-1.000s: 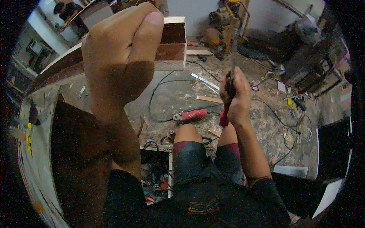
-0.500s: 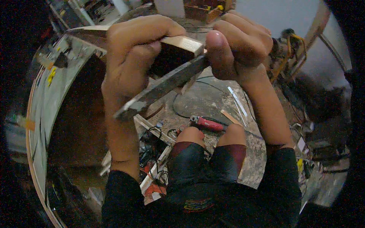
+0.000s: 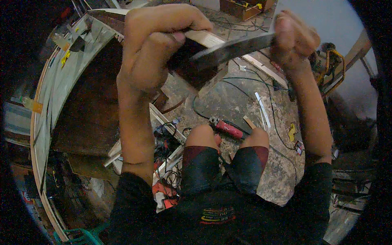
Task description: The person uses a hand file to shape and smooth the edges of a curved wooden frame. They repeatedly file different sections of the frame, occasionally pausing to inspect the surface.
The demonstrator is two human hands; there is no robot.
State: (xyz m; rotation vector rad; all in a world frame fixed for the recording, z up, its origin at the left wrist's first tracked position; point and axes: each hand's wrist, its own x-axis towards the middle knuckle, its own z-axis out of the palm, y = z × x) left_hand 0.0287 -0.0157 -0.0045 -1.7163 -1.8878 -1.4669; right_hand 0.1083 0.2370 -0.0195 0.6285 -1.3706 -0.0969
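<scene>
Raised at the upper middle, my left hand [image 3: 163, 41] is closed round a dark wooden panel [image 3: 200, 77] with a pale bare edge [image 3: 206, 38]. My fingers curl over that edge, and the thumb presses just below it. My right hand [image 3: 294, 38], slightly blurred, is closed on one end of a long flat grey file [image 3: 237, 49]. The file slants across the panel's pale edge, its free end lying over the dark face near my left hand. Whether it touches the edge cannot be made out.
A red angle grinder [image 3: 229, 128] lies on the stained floor [image 3: 277, 159] between my knees, among cables and offcuts. At left stands a large dark cabinet-like piece [image 3: 90, 110] with a pale curved rim. A yellow-framed machine [image 3: 332, 67] stands at right; a wooden box [image 3: 245, 12] is far back.
My right hand has moved right and a little up with the file, whose free end has swung up from my left wrist onto the panel. The left hand has shifted slightly right and up.
</scene>
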